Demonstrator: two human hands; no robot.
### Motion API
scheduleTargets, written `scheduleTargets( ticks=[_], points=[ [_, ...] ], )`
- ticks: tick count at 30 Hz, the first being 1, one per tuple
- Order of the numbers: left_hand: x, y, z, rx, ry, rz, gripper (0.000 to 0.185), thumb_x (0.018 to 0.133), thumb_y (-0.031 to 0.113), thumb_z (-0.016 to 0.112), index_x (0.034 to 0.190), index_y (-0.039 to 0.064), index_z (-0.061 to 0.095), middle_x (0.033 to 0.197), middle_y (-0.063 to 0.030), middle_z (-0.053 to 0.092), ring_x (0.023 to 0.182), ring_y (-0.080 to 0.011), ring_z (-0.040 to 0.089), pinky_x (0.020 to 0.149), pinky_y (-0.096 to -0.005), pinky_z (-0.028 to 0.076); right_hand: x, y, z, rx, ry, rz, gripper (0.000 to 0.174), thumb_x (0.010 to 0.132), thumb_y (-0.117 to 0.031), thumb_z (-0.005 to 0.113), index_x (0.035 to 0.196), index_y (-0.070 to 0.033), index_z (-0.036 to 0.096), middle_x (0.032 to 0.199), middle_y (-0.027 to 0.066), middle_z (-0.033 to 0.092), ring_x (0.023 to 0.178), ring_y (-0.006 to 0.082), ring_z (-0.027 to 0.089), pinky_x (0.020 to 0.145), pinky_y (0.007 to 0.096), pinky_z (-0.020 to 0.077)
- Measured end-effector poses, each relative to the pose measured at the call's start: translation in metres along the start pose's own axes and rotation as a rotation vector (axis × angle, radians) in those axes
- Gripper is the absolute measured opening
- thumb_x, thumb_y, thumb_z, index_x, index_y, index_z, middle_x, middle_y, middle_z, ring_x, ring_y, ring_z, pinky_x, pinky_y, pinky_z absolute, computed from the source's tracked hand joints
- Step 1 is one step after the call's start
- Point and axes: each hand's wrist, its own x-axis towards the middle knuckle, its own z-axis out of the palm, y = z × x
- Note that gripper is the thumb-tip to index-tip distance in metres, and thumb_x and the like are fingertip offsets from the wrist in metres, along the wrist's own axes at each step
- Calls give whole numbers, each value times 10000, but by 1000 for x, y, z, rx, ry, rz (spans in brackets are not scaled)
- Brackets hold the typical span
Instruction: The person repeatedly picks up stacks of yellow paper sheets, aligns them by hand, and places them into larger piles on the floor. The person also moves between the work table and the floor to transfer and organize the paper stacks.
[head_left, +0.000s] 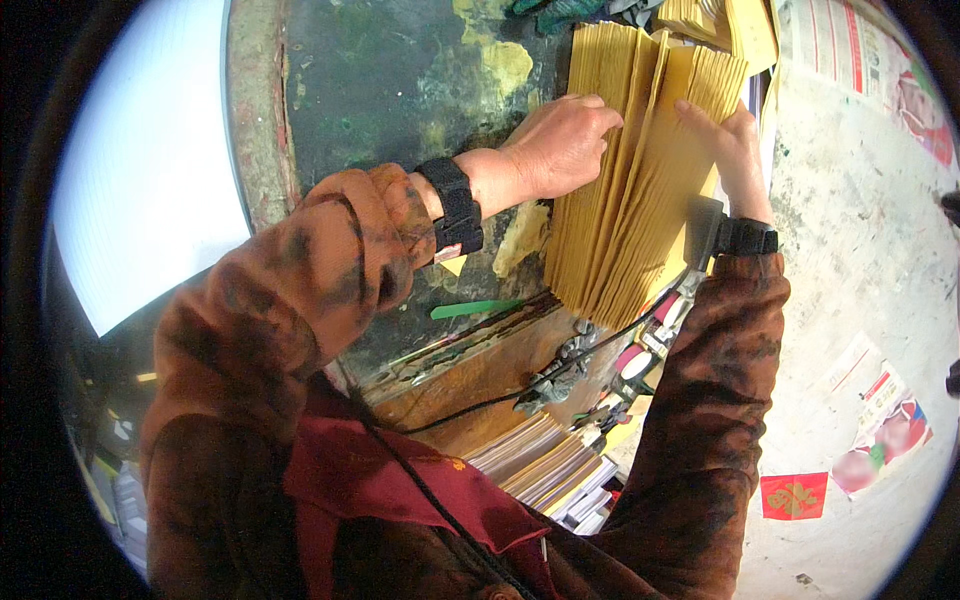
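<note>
A thick stack of yellow-brown paper envelopes or folded sheets (600, 225) stands against the wall side of a worn dark-green tabletop, its many edges fanned towards me. My left hand (562, 146) rests against the stack's left side with curled fingers. Its fingertips are partly hidden, so a grip on any sheet cannot be made out. On the stack's right side lies my right hand (724, 139), thumb on the front face and the other fingers behind it. A wider gap parts the sheets between the two hands. Both wrists wear black bands.
A green strip (476, 308) lies near the table's edge (480, 334). More yellow paper (720, 30) and dark gloves (555, 11) sit at the top. Below are paper bundles (540, 465), small spools (634, 360) and a black cord (465, 405). The stained wall (832, 262) rises at right.
</note>
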Motion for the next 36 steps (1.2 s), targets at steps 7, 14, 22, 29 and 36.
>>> scheduleTargets(
  ticks=[7, 14, 22, 29, 36],
  points=[
    [0, 6, 21, 488, 189, 516, 276, 731, 73, 593, 993, 5, 644, 1150, -150, 555, 1136, -324, 494, 1063, -451, 349, 2, 6, 2, 97, -9, -17, 328, 795, -140, 740, 1069, 6, 634, 929, 91, 694, 782, 148, 654, 682, 289, 522],
    [-104, 12, 97, 295, -170, 834, 131, 721, 137, 559, 655, 95, 665, 766, -74, 631, 901, -263, 587, 992, -433, 397, 5, 5, 1, -38, 33, 12, 305, 824, -181, 724, 1040, 16, 639, 885, 91, 695, 763, 143, 654, 679, 276, 513],
    [-89, -6, 55, 140, -292, 421, 61, 633, 87, 571, 671, 42, 588, 732, -115, 564, 791, -291, 525, 751, -409, 427, 4, 7, 1, -23, -3, -79, 371, 812, -223, 737, 1075, 15, 629, 914, 79, 686, 800, 139, 641, 695, 287, 505],
    [-59, -15, 28, 142, -56, 59, 191, 694, 8, 545, 879, -3, 594, 844, -145, 552, 895, -340, 526, 811, -435, 456, 3, 2, 4, 21, 14, -65, 370, 817, -230, 735, 1082, 5, 629, 928, 73, 686, 810, 145, 643, 714, 291, 512],
    [-58, 1, 43, -139, -124, -194, 455, 752, -24, 460, 1204, -61, 489, 1073, -228, 540, 1026, -401, 525, 892, -431, 443, 3, -5, 9, -204, 70, -94, 435, 807, -285, 741, 1113, -3, 613, 935, 101, 693, 826, 182, 659, 738, 325, 520]
  ],
)
